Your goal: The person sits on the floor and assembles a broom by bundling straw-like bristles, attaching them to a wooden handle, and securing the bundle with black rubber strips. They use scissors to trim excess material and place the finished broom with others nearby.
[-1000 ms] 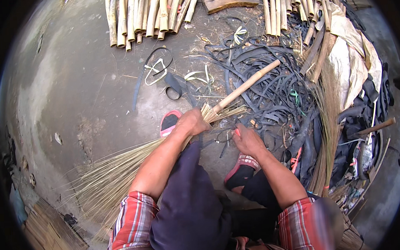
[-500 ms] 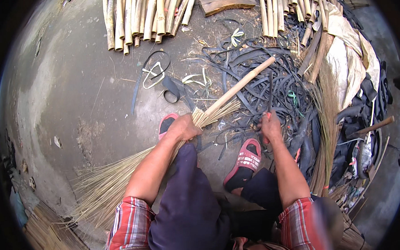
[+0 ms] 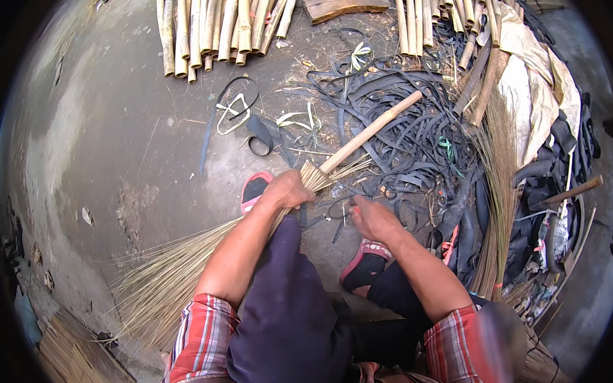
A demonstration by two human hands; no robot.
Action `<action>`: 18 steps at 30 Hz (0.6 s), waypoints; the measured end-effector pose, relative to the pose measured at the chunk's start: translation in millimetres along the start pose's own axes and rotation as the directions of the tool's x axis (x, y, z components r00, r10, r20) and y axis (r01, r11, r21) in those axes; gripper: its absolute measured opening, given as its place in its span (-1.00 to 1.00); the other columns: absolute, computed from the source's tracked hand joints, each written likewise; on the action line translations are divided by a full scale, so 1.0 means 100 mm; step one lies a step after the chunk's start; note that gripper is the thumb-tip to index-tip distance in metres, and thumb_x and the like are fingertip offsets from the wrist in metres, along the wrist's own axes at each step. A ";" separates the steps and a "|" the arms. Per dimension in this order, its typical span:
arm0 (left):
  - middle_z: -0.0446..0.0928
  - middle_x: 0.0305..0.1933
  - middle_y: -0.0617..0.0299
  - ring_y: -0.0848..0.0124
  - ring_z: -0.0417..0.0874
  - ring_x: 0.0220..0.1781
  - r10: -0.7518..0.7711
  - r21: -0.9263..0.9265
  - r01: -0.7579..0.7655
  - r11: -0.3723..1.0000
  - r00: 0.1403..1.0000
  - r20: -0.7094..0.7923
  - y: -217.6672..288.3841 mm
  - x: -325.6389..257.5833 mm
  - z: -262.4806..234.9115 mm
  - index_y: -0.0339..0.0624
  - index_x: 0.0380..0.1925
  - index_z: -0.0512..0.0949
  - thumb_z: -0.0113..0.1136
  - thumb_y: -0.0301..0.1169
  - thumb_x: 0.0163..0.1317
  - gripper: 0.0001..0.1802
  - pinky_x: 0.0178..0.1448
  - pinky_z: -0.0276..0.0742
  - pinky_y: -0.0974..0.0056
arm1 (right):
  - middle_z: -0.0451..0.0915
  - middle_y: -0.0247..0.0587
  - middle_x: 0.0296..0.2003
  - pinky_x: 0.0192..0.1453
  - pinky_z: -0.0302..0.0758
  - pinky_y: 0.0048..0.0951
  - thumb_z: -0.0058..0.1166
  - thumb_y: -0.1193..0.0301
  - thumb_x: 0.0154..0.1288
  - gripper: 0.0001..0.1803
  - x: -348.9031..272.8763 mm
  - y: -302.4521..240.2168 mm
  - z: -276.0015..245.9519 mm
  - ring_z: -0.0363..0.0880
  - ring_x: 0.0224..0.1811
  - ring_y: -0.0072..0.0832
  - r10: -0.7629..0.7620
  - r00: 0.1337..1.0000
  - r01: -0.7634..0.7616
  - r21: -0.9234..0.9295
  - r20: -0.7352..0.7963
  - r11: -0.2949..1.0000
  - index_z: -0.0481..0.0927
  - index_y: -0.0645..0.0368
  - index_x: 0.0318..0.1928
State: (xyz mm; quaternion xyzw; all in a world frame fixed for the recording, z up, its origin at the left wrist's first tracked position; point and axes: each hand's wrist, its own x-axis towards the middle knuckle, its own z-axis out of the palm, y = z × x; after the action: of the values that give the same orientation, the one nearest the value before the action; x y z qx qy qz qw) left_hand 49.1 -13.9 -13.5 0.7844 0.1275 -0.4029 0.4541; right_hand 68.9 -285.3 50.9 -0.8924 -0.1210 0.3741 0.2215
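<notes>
My left hand [image 3: 289, 189] is closed round a bundle of dry broom grass [image 3: 180, 282]. The grass fans out below my left forearm to the lower left. From the bundle's cut end a pale bamboo stick [image 3: 372, 134] juts toward the upper right, with short stalk ends splayed around its base. My right hand [image 3: 376, 220] hovers low over the floor, just right of the bundle, its partly visible fingers pointing left. No knife shows in it. A thin black rubber strip [image 3: 334, 207] lies close to its fingertips.
Tangled black rubber strips [image 3: 414, 142] cover the floor at right. Bamboo sticks [image 3: 224, 27] lie in rows at the far side, beside a wooden block [image 3: 346, 3]. Another grass bundle [image 3: 500, 203] and a pale sack [image 3: 531, 99] lie at right. My sandalled feet flank the bundle's cut end.
My right hand has moved left toward the bundle, and the red-handled knife it held is no longer in it. My left hand keeps its hold on the broom grass.
</notes>
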 end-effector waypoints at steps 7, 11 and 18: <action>0.72 -0.40 0.03 0.28 0.79 -0.41 -0.010 0.018 0.010 1.000 1.000 0.026 0.07 -0.07 -0.03 -0.49 -0.15 0.64 0.46 -0.19 0.11 -0.49 -0.28 0.69 0.13 | 0.68 0.47 -0.20 0.09 0.52 0.25 0.00 0.22 0.55 -0.63 -0.03 -0.09 0.29 0.65 -0.04 0.40 -0.006 0.999 0.007 -0.029 0.044 1.000 0.46 0.32 0.06; 0.75 -0.13 -0.28 -0.02 0.84 -0.05 0.062 0.396 0.060 0.916 0.956 -0.287 0.11 -0.22 0.06 -0.58 -0.02 0.56 0.52 -0.08 0.12 -0.28 0.05 0.73 -0.03 | 0.67 0.41 -0.22 0.00 0.53 0.22 -0.03 0.21 0.59 -0.66 0.08 0.03 0.23 0.65 -0.06 0.39 -0.079 0.997 0.078 -0.036 -0.010 0.996 0.45 0.27 0.06; 0.74 -0.01 -0.29 -0.13 0.78 0.10 0.044 0.254 -0.021 0.967 0.995 -0.085 0.05 -0.06 0.00 -0.43 0.08 0.64 0.52 -0.04 0.05 -0.27 0.20 0.66 -0.02 | 0.67 0.41 -0.19 0.04 0.56 0.16 0.01 0.22 0.58 -0.64 0.16 0.33 -0.07 0.67 -0.05 0.35 0.007 0.996 -0.014 -0.071 -0.094 0.997 0.49 0.29 0.09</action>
State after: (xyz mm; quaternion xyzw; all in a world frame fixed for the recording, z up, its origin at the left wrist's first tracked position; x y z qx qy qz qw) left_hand 47.4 -15.7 -6.2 0.8551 0.0825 -0.3729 0.3506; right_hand 86.4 -309.9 29.9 -0.9169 -0.1194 0.3284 0.1927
